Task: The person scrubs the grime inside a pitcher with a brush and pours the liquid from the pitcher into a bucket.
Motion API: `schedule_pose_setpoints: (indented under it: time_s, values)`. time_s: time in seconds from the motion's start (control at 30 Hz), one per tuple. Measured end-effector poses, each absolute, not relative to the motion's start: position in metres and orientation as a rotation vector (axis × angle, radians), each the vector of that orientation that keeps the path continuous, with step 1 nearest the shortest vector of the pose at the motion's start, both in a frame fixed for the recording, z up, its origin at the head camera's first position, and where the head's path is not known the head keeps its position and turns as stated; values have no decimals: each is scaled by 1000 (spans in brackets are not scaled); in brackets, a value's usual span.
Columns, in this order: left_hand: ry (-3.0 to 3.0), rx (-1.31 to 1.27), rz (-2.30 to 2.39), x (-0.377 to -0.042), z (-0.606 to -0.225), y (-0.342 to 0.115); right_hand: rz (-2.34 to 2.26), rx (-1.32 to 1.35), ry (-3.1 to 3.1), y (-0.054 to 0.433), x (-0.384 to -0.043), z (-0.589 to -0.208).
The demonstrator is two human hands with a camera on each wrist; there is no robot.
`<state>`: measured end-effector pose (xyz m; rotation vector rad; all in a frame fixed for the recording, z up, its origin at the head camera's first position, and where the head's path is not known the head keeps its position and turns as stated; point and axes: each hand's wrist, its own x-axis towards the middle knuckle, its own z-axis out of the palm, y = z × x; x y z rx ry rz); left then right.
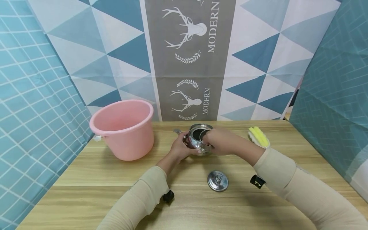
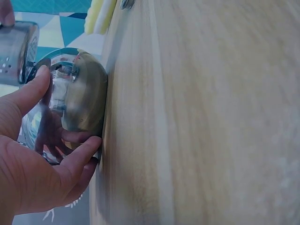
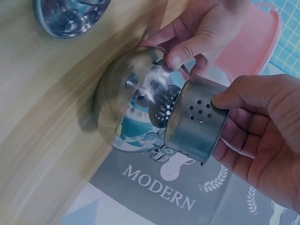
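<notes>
A shiny round metal teapot stands on the wooden table with its lid off. My left hand grips the pot's left side, the thumb up by the rim and fingers low on the body in the left wrist view. My right hand holds a metal tea strainer by its wall, thumb on one side and fingers on the other. Small holes dot the strainer's side and base. Its perforated base is tipped toward the pot's mouth in the right wrist view. The round lid lies knob up in front of the pot.
A pink bucket stands at the back left. A yellow and white sponge lies at the back right. Patterned cloth walls close off the back and sides. Beyond my left hand, a small metal piece shows.
</notes>
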<state>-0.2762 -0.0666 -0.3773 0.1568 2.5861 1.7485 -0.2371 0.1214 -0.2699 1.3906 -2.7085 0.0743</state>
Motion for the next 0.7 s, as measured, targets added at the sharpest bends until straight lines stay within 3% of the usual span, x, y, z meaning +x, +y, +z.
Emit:
schedule_pose_setpoints:
  time_s: [0.7]
  values:
    - [2568,145,1781,-274,-376,-66,267,1357,-2720,148,-219,-285]
